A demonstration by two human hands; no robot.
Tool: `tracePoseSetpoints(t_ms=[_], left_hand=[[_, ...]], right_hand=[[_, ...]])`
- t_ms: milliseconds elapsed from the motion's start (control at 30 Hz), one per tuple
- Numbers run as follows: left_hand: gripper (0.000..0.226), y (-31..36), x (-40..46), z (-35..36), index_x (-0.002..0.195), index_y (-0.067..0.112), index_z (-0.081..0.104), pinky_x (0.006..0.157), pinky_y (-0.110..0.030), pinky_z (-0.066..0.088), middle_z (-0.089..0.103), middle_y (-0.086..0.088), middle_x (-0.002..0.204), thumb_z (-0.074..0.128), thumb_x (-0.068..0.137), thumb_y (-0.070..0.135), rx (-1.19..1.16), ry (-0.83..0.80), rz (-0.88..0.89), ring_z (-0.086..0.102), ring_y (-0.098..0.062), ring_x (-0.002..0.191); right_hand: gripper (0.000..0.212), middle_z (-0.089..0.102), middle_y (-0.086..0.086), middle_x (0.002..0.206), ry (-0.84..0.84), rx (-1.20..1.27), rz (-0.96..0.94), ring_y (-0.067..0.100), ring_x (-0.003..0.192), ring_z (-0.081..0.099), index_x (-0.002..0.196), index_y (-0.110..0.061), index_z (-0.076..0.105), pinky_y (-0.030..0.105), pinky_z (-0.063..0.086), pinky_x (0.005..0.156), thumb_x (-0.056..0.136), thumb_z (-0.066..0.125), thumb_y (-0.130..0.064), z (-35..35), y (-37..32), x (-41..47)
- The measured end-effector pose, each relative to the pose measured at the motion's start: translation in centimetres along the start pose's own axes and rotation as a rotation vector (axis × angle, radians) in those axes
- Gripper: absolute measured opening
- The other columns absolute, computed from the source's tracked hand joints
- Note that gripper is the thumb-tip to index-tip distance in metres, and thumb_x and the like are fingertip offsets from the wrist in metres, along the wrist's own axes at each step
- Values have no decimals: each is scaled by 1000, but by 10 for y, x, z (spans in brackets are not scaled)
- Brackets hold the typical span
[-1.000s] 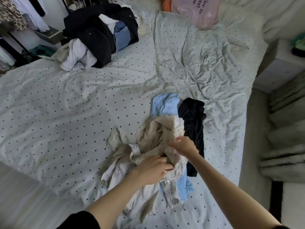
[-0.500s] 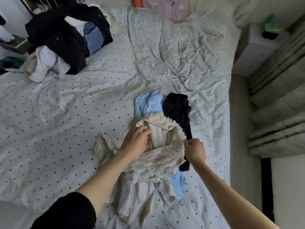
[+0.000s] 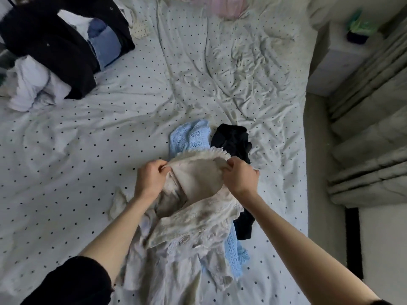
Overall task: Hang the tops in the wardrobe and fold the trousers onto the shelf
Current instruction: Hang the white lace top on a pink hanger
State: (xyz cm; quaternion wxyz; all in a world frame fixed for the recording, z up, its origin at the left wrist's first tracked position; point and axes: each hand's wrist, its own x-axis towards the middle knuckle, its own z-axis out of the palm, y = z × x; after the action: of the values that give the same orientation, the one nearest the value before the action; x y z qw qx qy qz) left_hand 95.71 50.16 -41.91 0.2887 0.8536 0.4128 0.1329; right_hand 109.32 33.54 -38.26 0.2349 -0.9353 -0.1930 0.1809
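Both the left hand [image 3: 150, 178] and right hand [image 3: 240, 177] pinch the cream lace-trimmed top [image 3: 198, 208] at its neckline above the polka-dot bed [image 3: 110, 133]; keep the opening spread evenly, ready for a hanger.

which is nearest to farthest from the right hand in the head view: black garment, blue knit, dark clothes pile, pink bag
From the right hand, which grips the cream top:
1. Black garment, just beyond the hand and touching it.
2. Blue knit, up and to its left.
3. Pink bag, at the bed's far edge.
4. Dark clothes pile, far left corner.
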Motion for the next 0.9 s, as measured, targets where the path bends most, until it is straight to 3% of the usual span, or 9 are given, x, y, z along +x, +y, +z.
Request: tracePoseSetpoints(t_ms=[100,200,267,333,400,467,533,667,900], left_hand=[[12,-21,-3,-54,88,-3,72,72,-30,44,72,-15,85,70,81,7,-94,106,-66,65,-25,78],[8,-41,-24,-113,83,-1,70,64,-21,43,66,-5,76,69,82,6,-195,180,-181,56,-15,69],[7,-56,-42,-148,82,1,70,56,-7,37,63,-1,74,69,83,7,-236,231,-242,53,-10,66],[8,-75,-70,-192,84,1,71,56,-6,37,64,-3,77,69,82,8,-264,287,-280,53,-12,69],[9,-99,-106,-238,85,1,70,64,-15,39,64,-4,80,69,82,9,-306,337,-334,53,-13,74],[11,-117,-148,-280,82,-3,68,66,-26,38,60,-4,74,68,83,9,-338,395,-373,50,-13,73],[17,-134,-198,-319,78,-9,64,62,-24,33,53,-3,67,68,83,7,-347,487,-416,46,-13,68],[24,-171,-324,-365,71,-12,59,55,-22,26,43,-9,69,67,84,7,-318,661,-528,38,-18,69],[36,-208,-552,-394,64,-7,46,59,-28,26,38,-9,64,65,87,13,-359,891,-767,31,-17,62]], right_hand=[[19,70,2,92,-8,9,-176,25,89,63,98,-16,67,34,34,94,85,54,-14,-15,-40,-1],[17,72,3,86,7,-79,-392,25,85,64,94,-17,69,28,22,86,88,53,-17,-14,-92,-19],[18,72,2,91,30,-109,-525,26,87,65,97,-19,69,30,25,91,89,53,-20,-16,-129,-35],[19,73,3,94,24,-53,-678,26,89,66,98,-19,71,35,35,97,88,56,-18,-20,-170,-61],[17,74,4,90,-7,-5,-819,27,87,67,93,-19,73,37,41,94,84,59,-16,-20,-211,-96],[16,73,2,90,-27,-34,-971,26,85,66,92,-20,73,33,36,94,84,60,-16,-16,-246,-137],[15,73,1,92,-70,-24,-1139,25,85,65,94,-19,73,32,33,96,84,62,-17,-8,-280,-185],[14,72,3,92,-197,66,-1427,26,79,65,91,-14,73,37,41,93,79,67,-12,17,-330,-299],[8,69,0,90,-505,81,-1803,15,72,59,82,-11,71,36,45,87,78,65,-7,84,-357,-496]])
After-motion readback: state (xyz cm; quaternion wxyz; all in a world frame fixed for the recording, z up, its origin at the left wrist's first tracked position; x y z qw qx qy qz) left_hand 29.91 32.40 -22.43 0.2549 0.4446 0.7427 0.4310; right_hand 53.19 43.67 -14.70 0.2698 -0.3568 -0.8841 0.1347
